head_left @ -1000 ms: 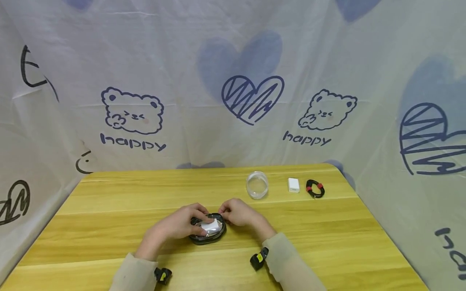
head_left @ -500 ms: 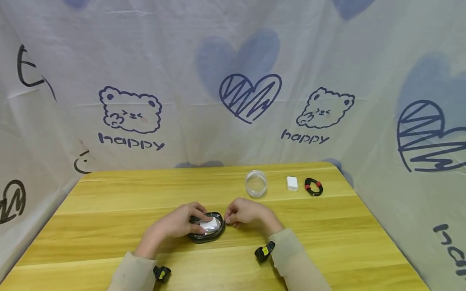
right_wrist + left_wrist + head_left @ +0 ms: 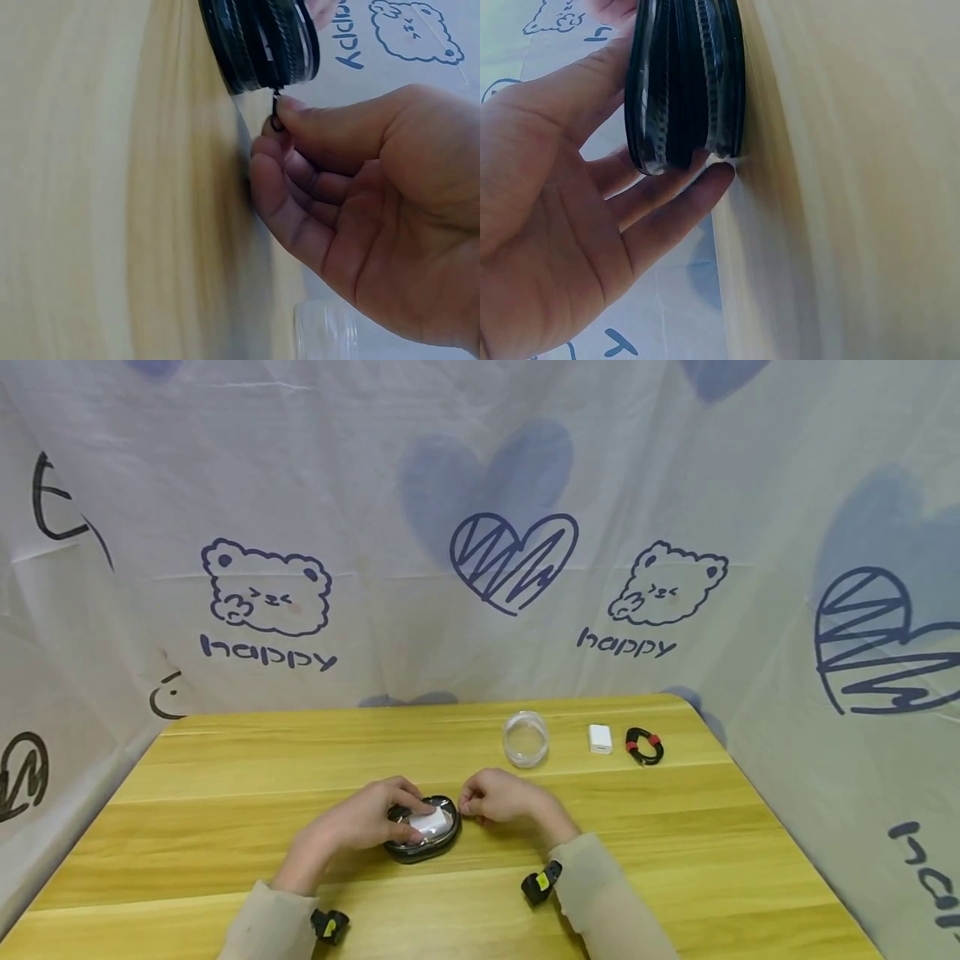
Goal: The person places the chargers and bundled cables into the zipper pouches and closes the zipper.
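Round comes the right hand [image 3: 506,797] from the far edge of the case [image 3: 440,841] to its right end, pinching the zip pull [image 3: 275,106]! The left hand [image 3: 369,814] grips the case on the surface [image 3: 645,852]; zip work seems under way, direction unclear.

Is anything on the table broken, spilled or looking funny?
No, nothing stands out. The black cable is neatly coiled, the white block and clear round container show no visible damage, and I see no spill. The left hand holds the black case while the right hand pinches its zipper pull.
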A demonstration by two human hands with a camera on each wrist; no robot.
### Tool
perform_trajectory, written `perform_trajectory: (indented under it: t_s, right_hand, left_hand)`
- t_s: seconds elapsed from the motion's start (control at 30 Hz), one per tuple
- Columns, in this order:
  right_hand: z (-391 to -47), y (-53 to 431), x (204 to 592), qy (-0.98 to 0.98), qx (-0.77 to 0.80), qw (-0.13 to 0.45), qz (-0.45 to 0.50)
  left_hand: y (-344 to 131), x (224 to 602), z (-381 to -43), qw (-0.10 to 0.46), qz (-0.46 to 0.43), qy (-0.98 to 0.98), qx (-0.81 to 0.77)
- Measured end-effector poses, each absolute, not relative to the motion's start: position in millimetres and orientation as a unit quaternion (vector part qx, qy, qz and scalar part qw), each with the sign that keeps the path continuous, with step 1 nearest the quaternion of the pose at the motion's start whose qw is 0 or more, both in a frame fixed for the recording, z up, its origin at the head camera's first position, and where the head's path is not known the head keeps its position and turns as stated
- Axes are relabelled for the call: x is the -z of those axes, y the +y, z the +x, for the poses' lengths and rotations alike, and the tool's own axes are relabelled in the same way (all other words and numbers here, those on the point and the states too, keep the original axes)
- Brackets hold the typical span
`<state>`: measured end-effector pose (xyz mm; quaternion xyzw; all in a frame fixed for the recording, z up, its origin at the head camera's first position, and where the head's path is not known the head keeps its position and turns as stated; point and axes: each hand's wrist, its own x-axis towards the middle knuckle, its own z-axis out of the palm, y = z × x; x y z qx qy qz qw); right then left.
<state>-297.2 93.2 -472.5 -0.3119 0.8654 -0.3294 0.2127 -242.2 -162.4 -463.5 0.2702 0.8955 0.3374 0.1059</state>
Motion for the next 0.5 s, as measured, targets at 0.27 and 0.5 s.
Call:
perform_trajectory:
  t_s: [0.27,0.5]
  right_hand:
    - [-299.2,87.3,478.9,0.882,0.308,0.152,-0.324]
    - [-298.5,83.0,479.8,0.893,0.292,0.121,-0.32]
  left_hand:
    - [-161.1,462.1,-240.7,0.097,0.283,0.893,-0.335]
    - [-156.0,464.7,-241.5,0.098,0.305,0.895,-0.312]
